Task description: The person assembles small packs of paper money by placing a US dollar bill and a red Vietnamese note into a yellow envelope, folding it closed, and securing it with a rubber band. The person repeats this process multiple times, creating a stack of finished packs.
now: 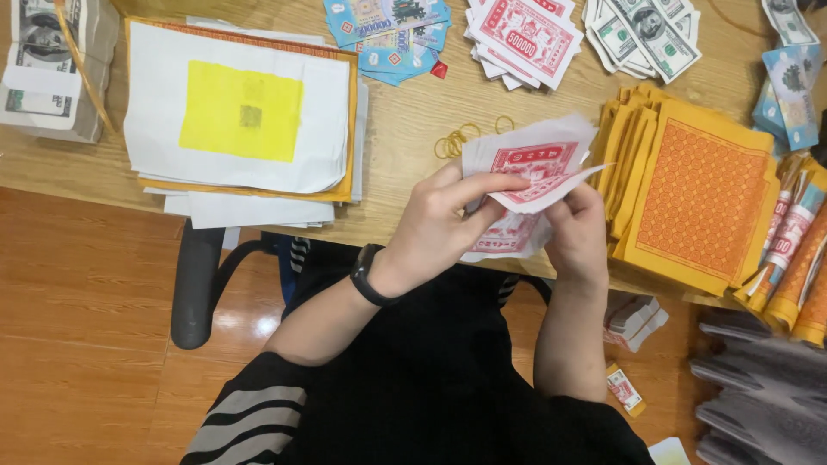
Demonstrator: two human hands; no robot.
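My left hand [444, 226] and my right hand [575, 231] together hold a small sheaf of red-and-white paper notes [530, 159] above the near edge of the wooden table [405, 112]. The left hand's fingers curl over the front of the notes, thumb on top. My right hand pinches one note's lower right corner and lifts it away from the rest. A black band sits on my left wrist.
A stack of white sheets with a yellow square [241, 112] lies left. Rubber bands [457, 139] lie behind the hands. Orange patterned sheets [698, 194] sit right, with rolled bundles [797, 250] beyond. More note stacks [521, 34] line the back edge. A banded note bundle [47, 69] sits far left.
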